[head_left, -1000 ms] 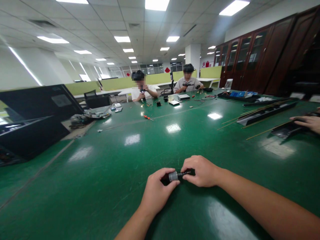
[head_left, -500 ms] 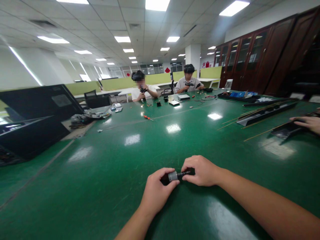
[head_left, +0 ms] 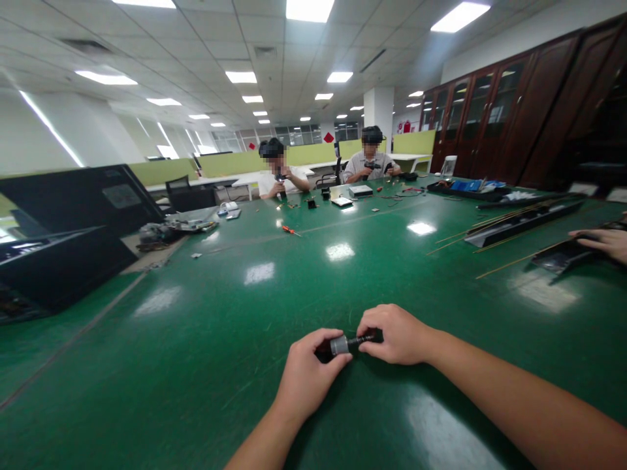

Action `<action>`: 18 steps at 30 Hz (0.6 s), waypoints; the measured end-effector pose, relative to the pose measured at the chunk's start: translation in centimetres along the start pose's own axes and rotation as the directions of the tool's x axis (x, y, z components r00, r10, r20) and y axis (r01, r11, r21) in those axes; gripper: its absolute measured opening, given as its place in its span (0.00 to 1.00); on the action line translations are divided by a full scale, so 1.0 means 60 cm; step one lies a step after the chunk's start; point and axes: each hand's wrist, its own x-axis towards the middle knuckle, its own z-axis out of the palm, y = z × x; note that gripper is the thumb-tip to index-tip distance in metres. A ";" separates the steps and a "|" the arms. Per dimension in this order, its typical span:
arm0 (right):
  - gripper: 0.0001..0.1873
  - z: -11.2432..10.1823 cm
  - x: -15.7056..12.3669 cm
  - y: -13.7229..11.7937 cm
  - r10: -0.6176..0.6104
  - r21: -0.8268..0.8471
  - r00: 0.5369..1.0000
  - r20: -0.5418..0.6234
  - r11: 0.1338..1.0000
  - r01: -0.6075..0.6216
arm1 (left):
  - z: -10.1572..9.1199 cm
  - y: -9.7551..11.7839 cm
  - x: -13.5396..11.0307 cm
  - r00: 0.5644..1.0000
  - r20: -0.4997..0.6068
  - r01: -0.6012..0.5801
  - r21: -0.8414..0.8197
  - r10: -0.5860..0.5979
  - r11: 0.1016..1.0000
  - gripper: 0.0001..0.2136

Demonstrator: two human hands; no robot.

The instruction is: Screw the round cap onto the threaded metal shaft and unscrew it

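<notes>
Low in the middle of the view lies a small grey-and-black cylinder (head_left: 339,345), on its side with a thin dark ribbed shaft (head_left: 360,340) pointing right. My left hand (head_left: 307,371) is closed round its black left end, thumb below and index finger above. From the right, my right hand (head_left: 394,334) pinches at the tip of the shaft between thumb and fingers. The black end is mostly hidden in my left palm, and the shaft's tip partly behind my right fingers. Both hands are just over the green tabletop (head_left: 206,372).
An orange-handled screwdriver (head_left: 289,230) lies farther off. Two people sit across the table with small parts before them. At right, another person's hand (head_left: 605,243) rests on a dark part near long metal channels (head_left: 529,222). Large black panels (head_left: 73,261) stand at left.
</notes>
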 end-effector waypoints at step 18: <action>0.06 0.001 -0.002 0.003 0.000 -0.005 1.000 -0.009 1.000 0.000 | 0.000 0.002 0.000 1.000 0.000 0.026 -0.014 -0.026 1.000 0.13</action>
